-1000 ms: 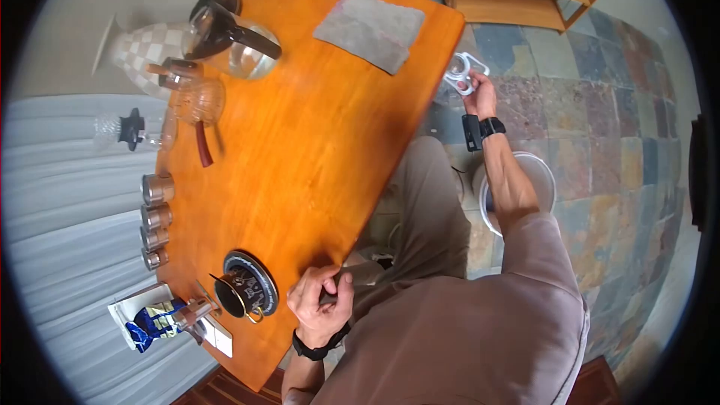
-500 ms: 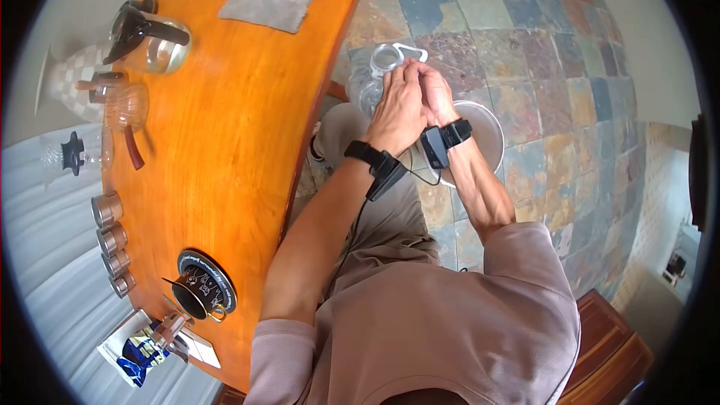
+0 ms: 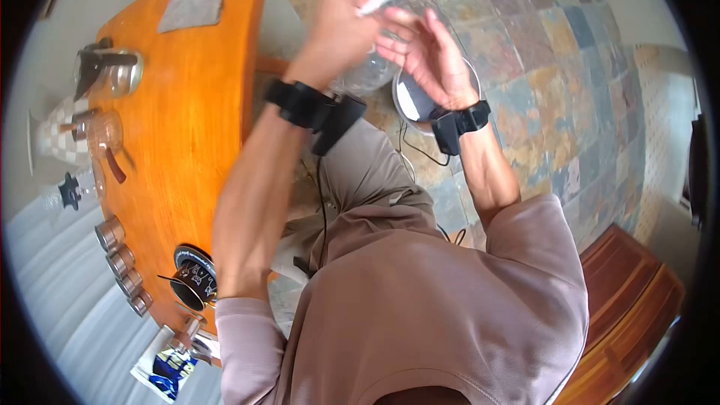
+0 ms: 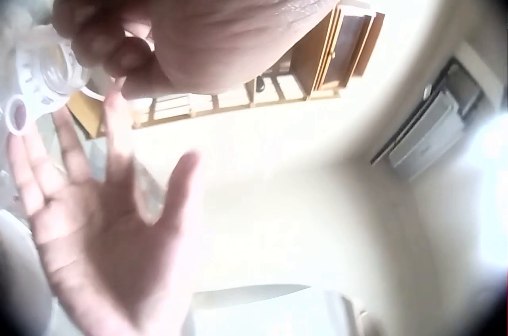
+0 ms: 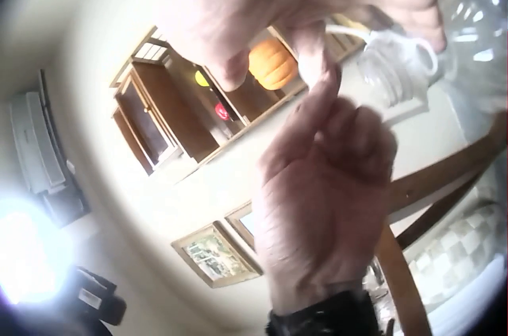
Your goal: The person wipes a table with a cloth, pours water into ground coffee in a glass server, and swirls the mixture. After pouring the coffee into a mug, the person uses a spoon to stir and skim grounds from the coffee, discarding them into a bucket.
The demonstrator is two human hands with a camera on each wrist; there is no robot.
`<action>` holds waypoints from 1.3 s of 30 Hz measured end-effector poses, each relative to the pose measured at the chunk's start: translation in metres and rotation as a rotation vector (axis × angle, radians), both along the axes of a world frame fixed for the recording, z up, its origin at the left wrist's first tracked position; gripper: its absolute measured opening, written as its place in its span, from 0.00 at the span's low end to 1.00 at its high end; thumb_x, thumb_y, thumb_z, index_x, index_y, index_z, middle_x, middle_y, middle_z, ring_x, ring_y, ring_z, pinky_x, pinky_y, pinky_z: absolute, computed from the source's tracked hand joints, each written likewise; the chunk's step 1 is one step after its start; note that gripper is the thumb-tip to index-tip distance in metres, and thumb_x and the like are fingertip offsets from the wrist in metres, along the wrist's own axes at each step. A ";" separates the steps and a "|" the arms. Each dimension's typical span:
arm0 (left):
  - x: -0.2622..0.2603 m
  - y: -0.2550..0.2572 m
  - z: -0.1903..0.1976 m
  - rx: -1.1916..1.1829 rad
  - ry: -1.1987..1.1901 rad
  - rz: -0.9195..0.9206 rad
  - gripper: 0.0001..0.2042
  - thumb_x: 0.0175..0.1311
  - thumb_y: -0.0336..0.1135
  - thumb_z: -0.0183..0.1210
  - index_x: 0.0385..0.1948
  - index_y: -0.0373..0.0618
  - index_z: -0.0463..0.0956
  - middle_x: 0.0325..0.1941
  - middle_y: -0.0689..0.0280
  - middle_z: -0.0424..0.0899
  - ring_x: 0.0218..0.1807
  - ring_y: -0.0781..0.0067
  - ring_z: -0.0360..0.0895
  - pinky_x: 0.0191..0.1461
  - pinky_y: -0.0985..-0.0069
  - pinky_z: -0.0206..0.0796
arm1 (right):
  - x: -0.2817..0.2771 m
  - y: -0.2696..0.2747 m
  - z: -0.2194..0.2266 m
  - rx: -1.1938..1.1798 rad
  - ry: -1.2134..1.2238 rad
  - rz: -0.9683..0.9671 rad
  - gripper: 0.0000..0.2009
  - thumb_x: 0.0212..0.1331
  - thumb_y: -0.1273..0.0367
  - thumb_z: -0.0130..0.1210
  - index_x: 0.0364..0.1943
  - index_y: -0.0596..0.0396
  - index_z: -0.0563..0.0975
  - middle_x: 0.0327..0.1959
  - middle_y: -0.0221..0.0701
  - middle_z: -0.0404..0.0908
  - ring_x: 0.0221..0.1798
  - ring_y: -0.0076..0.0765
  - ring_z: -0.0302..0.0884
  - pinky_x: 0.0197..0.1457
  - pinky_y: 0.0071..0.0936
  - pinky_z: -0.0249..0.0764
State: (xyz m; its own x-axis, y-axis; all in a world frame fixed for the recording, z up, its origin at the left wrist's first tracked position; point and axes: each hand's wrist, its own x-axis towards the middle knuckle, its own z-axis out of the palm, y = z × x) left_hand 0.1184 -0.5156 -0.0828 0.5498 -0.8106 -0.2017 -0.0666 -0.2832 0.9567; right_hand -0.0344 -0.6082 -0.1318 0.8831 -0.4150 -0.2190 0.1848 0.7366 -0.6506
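A big clear plastic water bottle (image 3: 367, 75) stands off the table's edge, with a white looped handle (image 3: 376, 4) around its neck. In the right wrist view the threaded neck (image 5: 383, 72) sticks out through it. My left hand (image 3: 337, 37) is blurred, its fingers curled at the white loop, and seems to pinch it. My right hand (image 3: 439, 64) is turned palm up with spread fingers. It holds nothing. In the left wrist view the right index finger (image 4: 119, 129) reaches up to the left fingertips.
A white bucket (image 3: 474, 79) stands on the slate floor behind my right hand. On the wooden table (image 3: 180, 120) at my left are a grey cloth (image 3: 196, 0), a glass pot (image 3: 120, 73), several small round tins (image 3: 110, 234) and a black cup (image 3: 187, 289).
My left hand rose from beside the table to the bottle's handle and is now a little left of the right hand. The right hand let go of the handle and opened. The view swung right.
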 end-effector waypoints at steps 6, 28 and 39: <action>0.012 0.000 0.117 -0.015 -0.237 -0.032 0.11 0.65 0.36 0.62 0.41 0.38 0.84 0.27 0.76 0.77 0.27 0.87 0.66 0.31 0.84 0.57 | -0.065 -0.008 -0.099 0.004 0.513 -0.217 0.39 0.68 0.47 0.50 0.73 0.58 0.53 0.72 0.49 0.61 0.76 0.51 0.55 0.76 0.48 0.55; 0.055 0.043 0.233 -0.480 -0.960 0.746 0.13 0.56 0.27 0.60 0.42 0.33 0.78 0.20 0.58 0.80 0.22 0.56 0.79 0.27 0.62 0.68 | -0.020 -0.146 0.101 -0.215 0.284 -0.170 0.27 0.67 0.46 0.50 0.45 0.59 0.80 0.44 0.33 0.85 0.49 0.34 0.78 0.58 0.32 0.69; 0.068 0.063 0.218 -0.583 -0.818 0.955 0.25 0.52 0.25 0.64 0.55 0.33 0.68 0.38 0.56 0.76 0.49 0.55 0.72 0.55 0.59 0.60 | 0.037 -0.158 0.191 -0.612 0.318 -0.237 0.23 0.69 0.56 0.56 0.57 0.61 0.72 0.58 0.35 0.76 0.60 0.35 0.74 0.67 0.36 0.69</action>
